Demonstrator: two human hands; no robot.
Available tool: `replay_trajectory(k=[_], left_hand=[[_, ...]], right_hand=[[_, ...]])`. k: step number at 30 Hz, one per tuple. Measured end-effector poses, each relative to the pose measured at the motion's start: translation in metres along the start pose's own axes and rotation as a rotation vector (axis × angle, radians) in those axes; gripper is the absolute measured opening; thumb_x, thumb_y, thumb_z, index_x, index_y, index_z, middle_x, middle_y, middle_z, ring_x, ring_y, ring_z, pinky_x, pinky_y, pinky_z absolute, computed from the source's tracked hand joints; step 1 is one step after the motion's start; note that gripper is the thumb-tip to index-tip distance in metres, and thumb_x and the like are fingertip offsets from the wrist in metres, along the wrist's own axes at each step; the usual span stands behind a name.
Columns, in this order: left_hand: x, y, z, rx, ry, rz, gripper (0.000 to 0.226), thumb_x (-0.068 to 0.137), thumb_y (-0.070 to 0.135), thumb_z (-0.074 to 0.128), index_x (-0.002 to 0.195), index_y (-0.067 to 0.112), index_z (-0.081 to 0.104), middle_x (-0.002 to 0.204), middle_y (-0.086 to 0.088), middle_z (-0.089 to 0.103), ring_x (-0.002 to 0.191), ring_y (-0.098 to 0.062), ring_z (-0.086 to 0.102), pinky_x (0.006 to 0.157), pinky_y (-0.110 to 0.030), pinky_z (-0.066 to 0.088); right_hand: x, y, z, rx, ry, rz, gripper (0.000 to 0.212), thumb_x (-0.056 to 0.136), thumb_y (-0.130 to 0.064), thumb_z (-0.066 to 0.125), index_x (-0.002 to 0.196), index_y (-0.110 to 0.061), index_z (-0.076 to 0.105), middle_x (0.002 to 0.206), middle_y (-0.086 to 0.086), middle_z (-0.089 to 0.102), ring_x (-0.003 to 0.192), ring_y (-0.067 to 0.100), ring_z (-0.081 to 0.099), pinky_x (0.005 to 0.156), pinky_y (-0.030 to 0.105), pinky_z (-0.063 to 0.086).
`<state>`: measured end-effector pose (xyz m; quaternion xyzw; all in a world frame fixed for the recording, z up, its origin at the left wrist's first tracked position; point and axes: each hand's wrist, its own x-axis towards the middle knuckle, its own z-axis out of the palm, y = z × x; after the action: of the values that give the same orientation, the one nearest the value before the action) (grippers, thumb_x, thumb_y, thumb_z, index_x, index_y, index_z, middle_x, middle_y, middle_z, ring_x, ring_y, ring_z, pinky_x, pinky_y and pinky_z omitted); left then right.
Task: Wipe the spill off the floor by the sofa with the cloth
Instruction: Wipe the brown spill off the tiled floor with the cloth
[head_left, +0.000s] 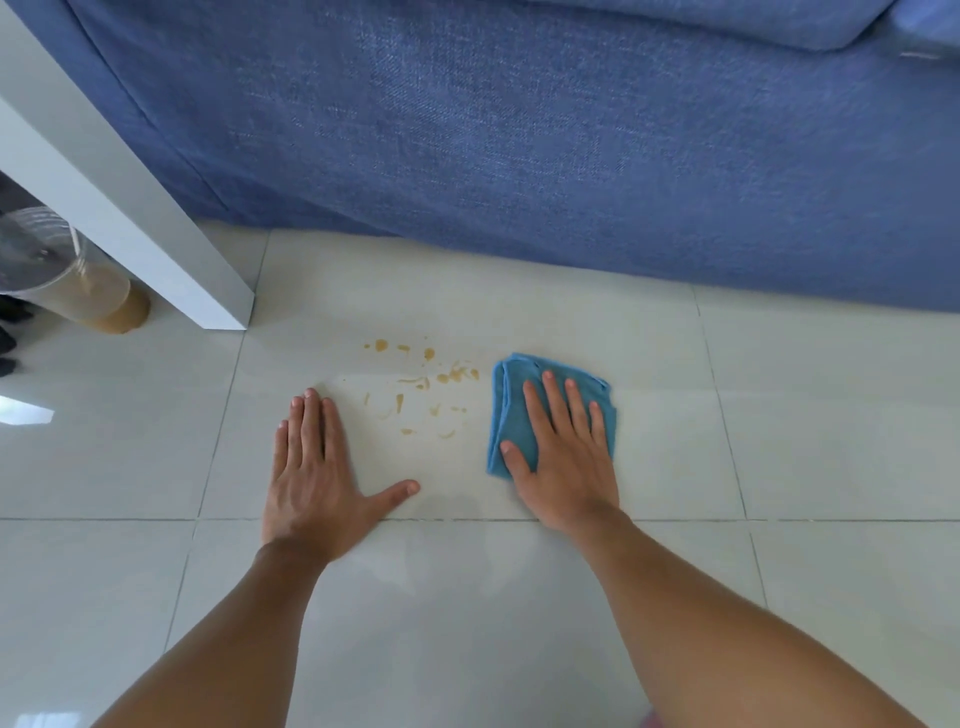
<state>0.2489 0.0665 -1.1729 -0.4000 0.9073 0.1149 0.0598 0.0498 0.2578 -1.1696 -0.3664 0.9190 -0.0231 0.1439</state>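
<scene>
A spill (422, 387) of small brown drops and smears lies on the pale tiled floor (779, 441), just in front of the blue sofa (519, 130). A folded blue cloth (511, 410) rests on the floor right of the spill. My right hand (563, 457) lies flat on the cloth with its fingers spread, pressing it down. My left hand (317, 478) lies flat on the bare tile left of the spill, fingers together and thumb out, holding nothing.
A white table leg (156, 228) slants down to the floor at the left. Behind it a clear plastic cup (78, 283) of brown drink stands on the tile. The sofa's front runs across the whole back of the view.
</scene>
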Motion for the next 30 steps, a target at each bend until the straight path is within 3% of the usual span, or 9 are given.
replay_trajectory(k=[6,10,17,24,30], left_hand=[[0.0,0.003,-0.002,-0.021,-0.005,0.005,0.146,0.062,0.101,0.031,0.159,-0.002,-0.002,0.169,-0.019,-0.006,0.157,-0.029,-0.009,0.128,-0.044,0.002],[0.001,-0.001,-0.001,-0.016,0.016,0.001,0.145,0.062,0.101,0.031,0.159,-0.001,-0.003,0.169,-0.017,-0.007,0.157,-0.028,-0.01,0.128,-0.043,0.002],[0.0,0.003,-0.004,-0.012,0.01,0.005,0.144,0.063,0.1,0.035,0.159,-0.002,0.0,0.169,-0.019,-0.002,0.157,-0.03,-0.005,0.128,-0.045,0.006],[-0.002,0.002,-0.004,-0.04,0.01,0.004,0.143,0.063,0.1,0.036,0.159,-0.001,-0.001,0.169,-0.019,-0.003,0.157,-0.029,-0.007,0.128,-0.045,0.004],[0.0,0.002,-0.004,-0.054,0.026,-0.01,0.142,0.063,0.098,0.041,0.159,0.001,0.0,0.17,-0.016,-0.002,0.157,-0.027,-0.008,0.128,-0.044,0.004]], right_hand=[[0.049,0.011,-0.012,0.026,0.046,0.2,0.079,0.099,-0.062,0.024,0.164,-0.024,-0.002,0.172,-0.001,-0.013,0.158,0.023,-0.012,0.127,0.048,-0.007],[0.07,-0.006,-0.017,0.035,0.003,0.156,0.077,0.1,-0.061,0.021,0.164,-0.025,-0.005,0.171,0.001,-0.018,0.157,0.025,-0.017,0.126,0.05,-0.01],[0.0,-0.007,0.0,-0.014,0.002,-0.067,0.08,0.096,-0.062,0.023,0.164,-0.027,0.002,0.173,-0.004,-0.008,0.158,0.019,-0.014,0.128,0.047,-0.003],[0.061,0.0,-0.009,0.025,0.027,0.202,0.077,0.1,-0.061,0.021,0.164,-0.025,-0.003,0.171,0.0,-0.016,0.158,0.025,-0.015,0.126,0.05,-0.007],[0.066,-0.035,-0.01,0.041,0.036,0.048,0.078,0.099,-0.06,0.024,0.164,-0.025,-0.001,0.172,0.001,-0.013,0.158,0.026,-0.014,0.126,0.051,-0.008]])
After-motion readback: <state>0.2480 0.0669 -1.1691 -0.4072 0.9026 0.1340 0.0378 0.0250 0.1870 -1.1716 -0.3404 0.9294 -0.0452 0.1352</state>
